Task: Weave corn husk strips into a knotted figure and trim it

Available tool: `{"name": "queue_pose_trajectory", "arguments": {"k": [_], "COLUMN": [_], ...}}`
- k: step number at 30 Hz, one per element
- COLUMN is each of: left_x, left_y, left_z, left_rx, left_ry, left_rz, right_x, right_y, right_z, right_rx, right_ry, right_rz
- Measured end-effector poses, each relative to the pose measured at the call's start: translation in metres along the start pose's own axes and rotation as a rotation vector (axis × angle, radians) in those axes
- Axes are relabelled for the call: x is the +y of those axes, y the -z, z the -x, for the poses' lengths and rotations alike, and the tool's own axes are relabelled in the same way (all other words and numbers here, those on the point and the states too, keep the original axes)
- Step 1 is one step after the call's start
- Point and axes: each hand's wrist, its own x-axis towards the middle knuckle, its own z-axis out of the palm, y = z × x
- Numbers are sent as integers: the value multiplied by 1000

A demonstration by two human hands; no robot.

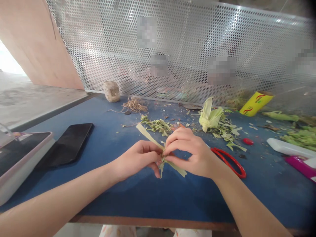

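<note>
Over the near middle of the table, both my hands work close together on a pale green corn husk strip [148,134]. My left hand [142,158] pinches it at the middle, thumb and fingertips closed. My right hand [189,149] pinches the same spot from the right. One end of the strip sticks out to the upper left, and another pale end shows below my right fingers. The exact spot where the fingertips meet is partly hidden. Just beyond lies a small heap of green shreds [158,126]. Red-handled scissors [232,164] rest beside my right wrist, their blades mostly hidden.
A black phone [75,143] and a pale-edged device [24,154] lie left. Behind are a twine roll [111,91], tangled twine [134,104] and a pale husk bunch [209,118]. A yellow tube [256,103] leans by the perforated metal screen [182,49]; scraps litter the blue table [118,204].
</note>
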Motion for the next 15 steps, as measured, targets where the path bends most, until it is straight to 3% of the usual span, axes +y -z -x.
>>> {"name": "queue_pose_trajectory", "arguments": {"k": [15], "left_x": [0], "left_y": [4], "left_z": [-2], "left_rx": [-47], "left_ry": [-101], "left_rz": [-223], "right_x": [0], "right_y": [-3], "right_z": [1], "right_rx": [55], "right_ry": [-106], "right_rz": [17]}}
